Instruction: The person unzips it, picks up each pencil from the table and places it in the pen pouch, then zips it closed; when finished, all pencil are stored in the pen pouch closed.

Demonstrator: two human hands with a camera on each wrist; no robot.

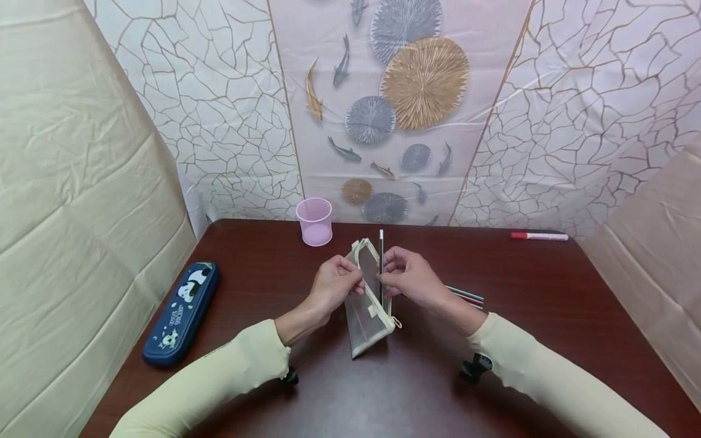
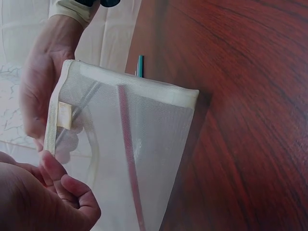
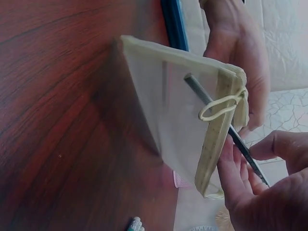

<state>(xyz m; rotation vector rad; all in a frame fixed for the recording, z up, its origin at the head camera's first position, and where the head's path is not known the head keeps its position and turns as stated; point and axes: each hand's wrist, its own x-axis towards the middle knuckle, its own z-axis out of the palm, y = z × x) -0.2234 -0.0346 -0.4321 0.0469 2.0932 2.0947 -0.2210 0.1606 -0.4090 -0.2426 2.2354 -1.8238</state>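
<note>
Between the hands stands a cream mesh pencil pouch (image 1: pixel 366 322), its zipper side spread apart at the top. The left hand (image 1: pixel 335 281) pinches one edge of that opening. Thumb and fingers of the right hand (image 1: pixel 413 277) grip a dark pencil (image 1: pixel 381 258), whose lower part is inside the pouch; the right fingers also lie against the opposite edge. A red pencil (image 2: pixel 129 154) shows through the mesh in the left wrist view. A cord loop (image 3: pixel 219 108) hangs from the zipper end. Several pencils (image 1: pixel 465 295) lie on the table behind the right wrist, partly hidden.
A dark blue panda pencil case (image 1: pixel 181 313) lies at the table's left. The pink mesh cup (image 1: pixel 314 222) stands near the back edge. At the back right is a red-and-white marker (image 1: pixel 539 236). Cloth-covered walls rise behind the brown table (image 1: pixel 405 395) and at both sides.
</note>
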